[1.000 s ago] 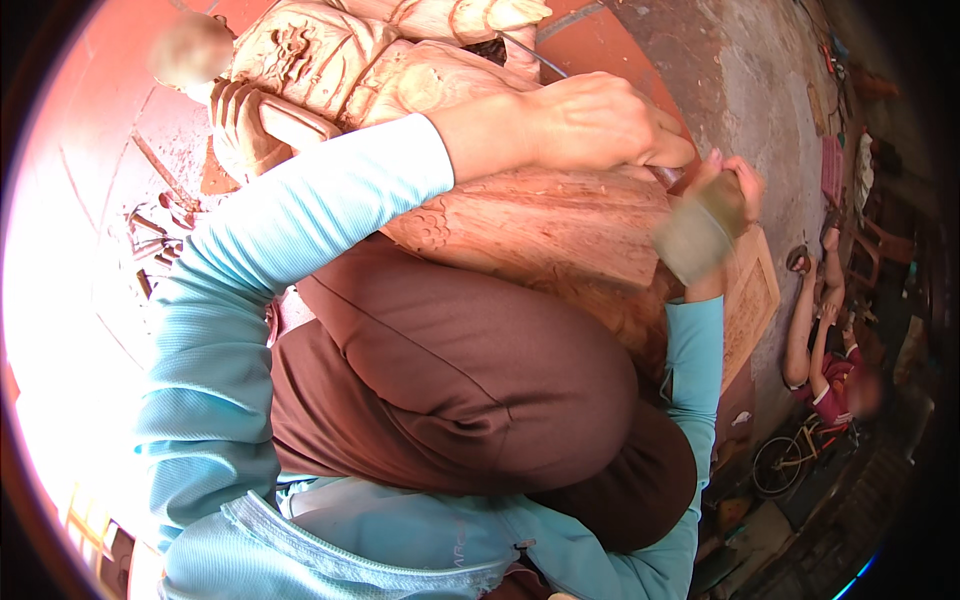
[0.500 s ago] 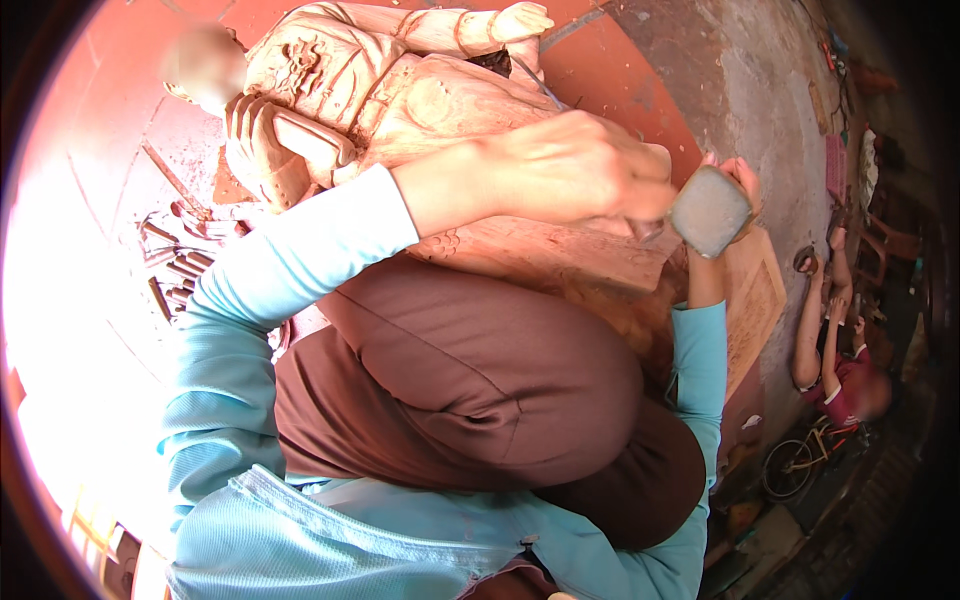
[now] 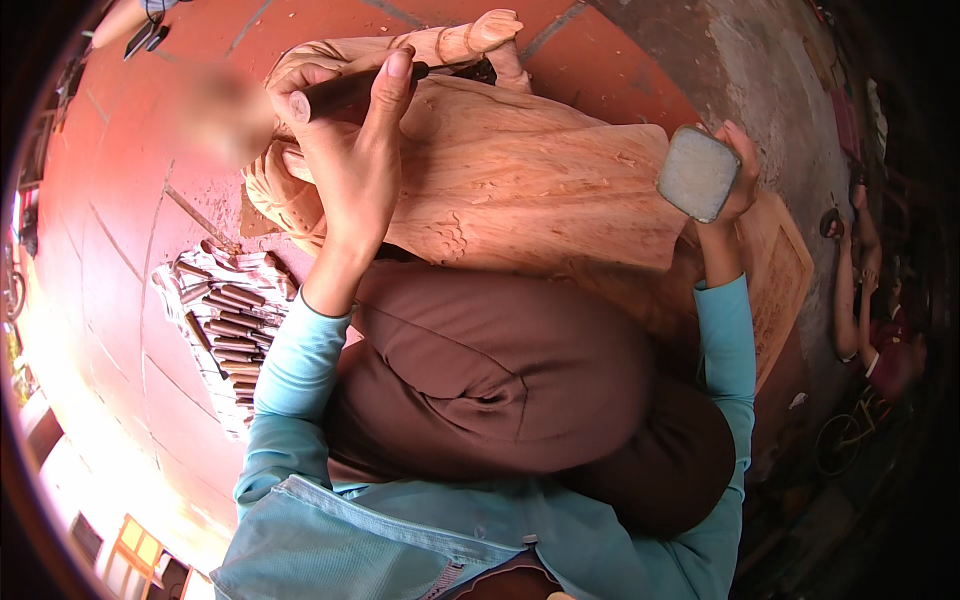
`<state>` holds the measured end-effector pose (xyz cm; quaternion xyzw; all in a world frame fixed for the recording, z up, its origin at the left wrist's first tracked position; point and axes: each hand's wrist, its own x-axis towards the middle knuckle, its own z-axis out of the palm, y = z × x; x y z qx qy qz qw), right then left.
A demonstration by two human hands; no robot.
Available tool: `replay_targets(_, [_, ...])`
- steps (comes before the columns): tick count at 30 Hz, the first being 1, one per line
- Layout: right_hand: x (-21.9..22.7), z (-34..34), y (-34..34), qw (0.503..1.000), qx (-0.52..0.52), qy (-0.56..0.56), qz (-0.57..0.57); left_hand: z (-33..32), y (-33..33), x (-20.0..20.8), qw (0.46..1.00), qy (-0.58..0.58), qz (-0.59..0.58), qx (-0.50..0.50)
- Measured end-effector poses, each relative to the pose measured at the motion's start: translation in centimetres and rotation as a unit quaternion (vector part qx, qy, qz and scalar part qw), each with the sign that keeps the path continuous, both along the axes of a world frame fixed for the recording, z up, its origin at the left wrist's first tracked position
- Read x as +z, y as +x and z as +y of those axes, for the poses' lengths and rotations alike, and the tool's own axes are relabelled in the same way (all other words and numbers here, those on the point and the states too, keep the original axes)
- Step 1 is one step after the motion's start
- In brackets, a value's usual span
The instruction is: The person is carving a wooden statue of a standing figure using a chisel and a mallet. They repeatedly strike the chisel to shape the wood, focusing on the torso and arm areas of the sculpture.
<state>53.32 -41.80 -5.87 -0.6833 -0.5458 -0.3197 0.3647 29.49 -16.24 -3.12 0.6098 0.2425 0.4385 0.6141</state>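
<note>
My left hand (image 3: 355, 165) is closed around the dark wooden handle of a carving chisel (image 3: 350, 95), held over the upper part of a carved wooden figure (image 3: 530, 170). The chisel's round butt faces the left and its shaft runs to the right; the tip is hard to make out. The figure lies on its back across the space before my knees, with robe folds and an arm at the far side. At the right, my right hand (image 3: 738, 172) grips a mallet (image 3: 700, 172), whose squarish grey end faces up and hides most of the fingers.
Several dark-handled chisels (image 3: 235, 335) lie on a checked cloth (image 3: 215, 385) on the red tile floor (image 3: 120, 250) at my left. My brown-trousered knees (image 3: 500, 370) press close to the figure. Another person (image 3: 885, 340) and a bicycle (image 3: 845, 435) are at the far right.
My left hand has swung from beside the mallet to the upper left, bringing the chisel handle into plain sight. My right hand keeps the mallet near the same place. The view has shifted slightly.
</note>
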Motion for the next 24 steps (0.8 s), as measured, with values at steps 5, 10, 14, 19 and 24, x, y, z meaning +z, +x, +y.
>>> replay_targets(5, [0.5, 0.5, -0.8, 1.0, -0.004, 0.001, 0.0, 0.1, 0.5, -0.6, 0.999, 0.016, -0.043, 0.027])
replay_targets(10, [1.3, 0.8, -2.0, 1.0, -0.008, 0.0, -0.027, -0.3, 0.0, -0.6, 0.999, 0.024, -0.02, 0.008])
replay_targets(14, [3.9, 1.6, -4.2, 0.995, -0.015, -0.07, -0.076, -0.6, 0.0, -0.5, 0.999, 0.012, -0.037, -0.001])
replay_targets(19, [7.8, 4.1, -8.3, 0.986, -0.005, -0.14, -0.093, -1.0, 0.1, -0.8, 0.999, 0.023, -0.032, 0.026])
replay_targets(24, [12.0, 6.5, -11.5, 0.977, 0.006, -0.169, -0.127, -2.2, 0.5, -1.9, 0.991, -0.041, -0.129, 0.016])
